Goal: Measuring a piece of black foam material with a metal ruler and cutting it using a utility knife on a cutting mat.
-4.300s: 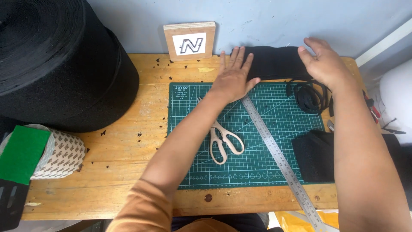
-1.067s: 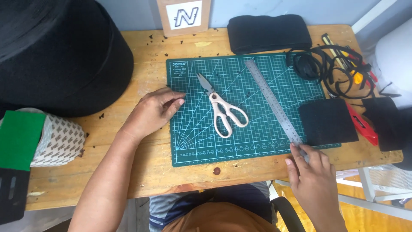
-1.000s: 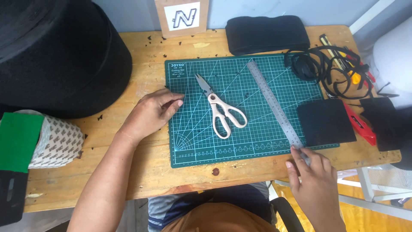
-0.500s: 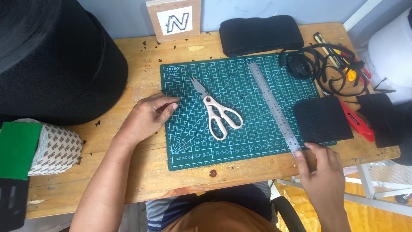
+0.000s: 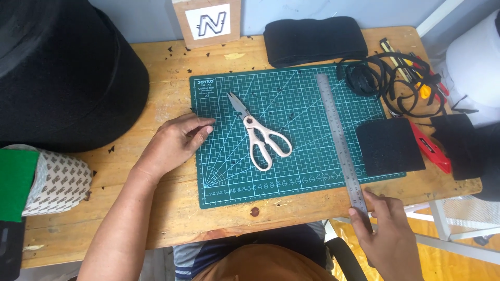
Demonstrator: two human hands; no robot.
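Wooden table (image 5: 156, 208), left hand (image 5: 174, 143) flat on mat (image 5: 291, 171) edge, right hand (image 5: 388, 234) pinching ruler (image 5: 338, 140) end

Scissors (image 5: 260, 138) with pale handles lie closed near frame centre, blades pointing toward 11 o'clock. At 9 to 11 o'clock, a huge roll of black fabric (image 5: 62, 73). At 8 o'clock, a patterned white roll (image 5: 60, 179) with a green piece (image 5: 14, 182) just beside it. At 12 o'clock, a small wooden sign block (image 5: 207, 22) stands against the wall. At 1 o'clock, a folded black fabric band (image 5: 315, 40). At 2 o'clock, coiled black cord (image 5: 383, 83) and yellow-handled tools (image 5: 411, 70). At 3 o'clock, a black fabric square (image 5: 389, 147), a red utility knife (image 5: 431, 151) just beside it, another black piece (image 5: 461, 145). All rest on a wooden table (image 5: 156, 208).
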